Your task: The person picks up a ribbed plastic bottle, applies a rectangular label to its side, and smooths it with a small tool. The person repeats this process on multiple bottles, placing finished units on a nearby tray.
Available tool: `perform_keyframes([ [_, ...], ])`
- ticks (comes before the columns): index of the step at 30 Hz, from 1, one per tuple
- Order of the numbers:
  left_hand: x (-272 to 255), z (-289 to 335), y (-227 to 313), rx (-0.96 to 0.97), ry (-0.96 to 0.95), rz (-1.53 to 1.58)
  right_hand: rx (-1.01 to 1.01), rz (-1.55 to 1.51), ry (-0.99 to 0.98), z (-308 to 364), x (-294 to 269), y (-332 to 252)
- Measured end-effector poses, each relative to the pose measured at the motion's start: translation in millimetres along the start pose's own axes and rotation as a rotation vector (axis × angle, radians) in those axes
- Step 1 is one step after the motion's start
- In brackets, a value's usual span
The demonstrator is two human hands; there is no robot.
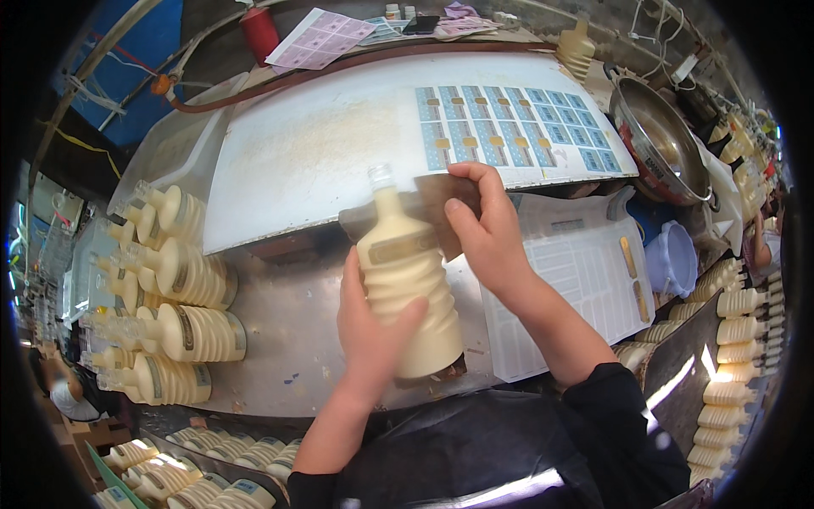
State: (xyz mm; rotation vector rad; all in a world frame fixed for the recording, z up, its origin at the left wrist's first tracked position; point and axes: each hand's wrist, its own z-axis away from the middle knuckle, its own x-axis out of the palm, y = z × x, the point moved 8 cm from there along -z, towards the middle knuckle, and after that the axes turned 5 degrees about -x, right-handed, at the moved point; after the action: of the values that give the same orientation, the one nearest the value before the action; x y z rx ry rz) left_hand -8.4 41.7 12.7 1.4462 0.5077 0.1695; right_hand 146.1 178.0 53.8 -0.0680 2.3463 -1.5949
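Note:
My left hand [369,327] is wrapped round a cream-coloured bottle [417,293] with wavy ribs, a narrow neck and a clear top. The bottle tilts slightly, neck away from me, and a dark oval label sits on its shoulder. My right hand [487,225] pinches a flat brown piece [438,204], thumb on the near side, beside the bottle's shoulder. A grey-brown strip [358,220] shows behind the neck; I cannot tell whether it belongs to the same piece. The left fingers are partly hidden and blurred.
Several similar bottles [191,271] lie stacked at the left. Ahead is a white board [297,157] with blue label sheets [483,127]. On the right are a translucent tray [560,288], a purple bucket [671,259] and a metal pan [661,140]. More bottles [725,394] fill a bin.

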Motion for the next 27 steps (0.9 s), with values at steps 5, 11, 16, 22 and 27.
perform_keyframes([
  [5, -8, -12, 1, -0.01, 0.08, 0.005, -0.147, 0.117, -0.142, 0, 48, -56],
  [11, -8, -41, -15, -0.044, 0.025, 0.003, -0.067, 0.286, -0.077, 2, 32, -17],
  [16, -2, -41, -25, -0.062, 0.011, 0.423, -0.104, 0.126, -0.003, 9, 1, 17],
  [22, 4, -31, -15, -0.225, -0.041, 0.71, -0.157, 0.282, -0.078, 8, 43, -41],
  [27, 6, -33, -21, -0.164, 0.026, 0.571, -0.241, 0.405, -0.137, 7, 71, -70],
])
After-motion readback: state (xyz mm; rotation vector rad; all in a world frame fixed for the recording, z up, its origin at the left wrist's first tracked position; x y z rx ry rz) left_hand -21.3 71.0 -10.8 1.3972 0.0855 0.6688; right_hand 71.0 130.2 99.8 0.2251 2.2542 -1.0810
